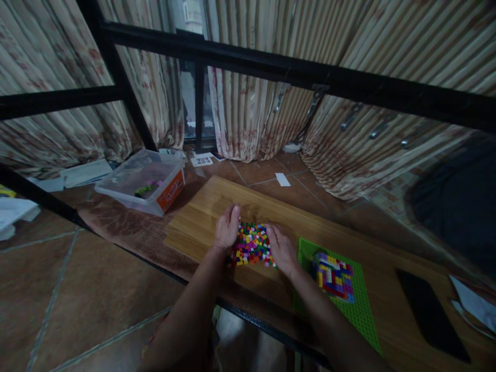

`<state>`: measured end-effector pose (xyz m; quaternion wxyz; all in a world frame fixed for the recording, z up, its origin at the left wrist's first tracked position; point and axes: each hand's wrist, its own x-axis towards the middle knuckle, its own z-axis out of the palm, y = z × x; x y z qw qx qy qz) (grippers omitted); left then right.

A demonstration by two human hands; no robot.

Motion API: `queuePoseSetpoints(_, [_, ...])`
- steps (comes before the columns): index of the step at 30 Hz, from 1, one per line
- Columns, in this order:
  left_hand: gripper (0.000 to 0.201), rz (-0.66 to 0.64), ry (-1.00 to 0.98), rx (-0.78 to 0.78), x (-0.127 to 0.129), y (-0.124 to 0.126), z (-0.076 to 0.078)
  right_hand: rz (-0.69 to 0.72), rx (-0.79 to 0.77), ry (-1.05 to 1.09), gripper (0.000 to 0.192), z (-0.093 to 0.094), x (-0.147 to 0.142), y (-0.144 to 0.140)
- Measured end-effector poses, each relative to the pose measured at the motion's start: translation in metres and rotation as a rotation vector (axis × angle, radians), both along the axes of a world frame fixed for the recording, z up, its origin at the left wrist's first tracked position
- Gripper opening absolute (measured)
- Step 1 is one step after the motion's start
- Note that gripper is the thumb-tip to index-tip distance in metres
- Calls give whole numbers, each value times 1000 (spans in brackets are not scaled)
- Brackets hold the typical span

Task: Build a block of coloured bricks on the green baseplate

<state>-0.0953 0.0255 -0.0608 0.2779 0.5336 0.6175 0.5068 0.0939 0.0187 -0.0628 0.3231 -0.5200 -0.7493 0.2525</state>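
Note:
A spread of small toy bricks (252, 245) in many colours lies on the wooden board (209, 204). My left hand (228, 227) stands on edge along the left side of these bricks, fingers stretched out. Along their right side rests my right hand (281, 248), its fingers extended and touching the edge of the heap. Neither hand holds a brick that I can see. Right of my right hand lies a green baseplate (362, 310), partly covered by my forearm, with a block of built-up coloured bricks (335, 276) on it.
A clear plastic box (151, 194) with an orange label and a few pieces inside stands at the left. A black flat slab (432, 315) lies on the board's right part. Black metal bars (271, 64) cross in front of patterned curtains (248, 113). A white card (282, 179) lies beyond the board.

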Motion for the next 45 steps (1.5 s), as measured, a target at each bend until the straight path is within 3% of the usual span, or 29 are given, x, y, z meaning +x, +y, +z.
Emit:
queuePoseSetpoints(5, [53, 139, -43, 38, 19, 3, 5, 8, 50, -80, 29, 5, -1, 11])
queuePoseSetpoints(11, [54, 251, -240, 144, 2, 15, 21, 152, 41, -273, 26, 28, 0, 38])
queuePoseSetpoints(13, [54, 294, -411, 184, -6, 16, 28, 126, 75, -255, 25, 37, -2, 31])
queuePoseSetpoints(16, [52, 350, -709, 199, -16, 11, 43, 115, 125, -151, 22, 42, -12, -4])
queuePoseSetpoints(20, [44, 315, -906, 152, -32, -8, 63, 279, 172, -130, 20, 34, -35, -66])
queuePoseSetpoints(24, [40, 328, -972, 140, -40, -21, 70, 254, 198, -191, 19, 22, -54, -98])
queuePoseSetpoints(31, [35, 282, -995, 64, -35, -21, 71, 185, 256, -281, 15, 9, -61, -95])
queuePoseSetpoints(40, [34, 223, -937, 46, -30, -21, 70, 172, 286, -229, 24, -6, -27, -94])
queuePoseSetpoints(45, [35, 193, -939, 46, -29, -21, 71, -39, 300, -171, 25, -11, -4, -102])
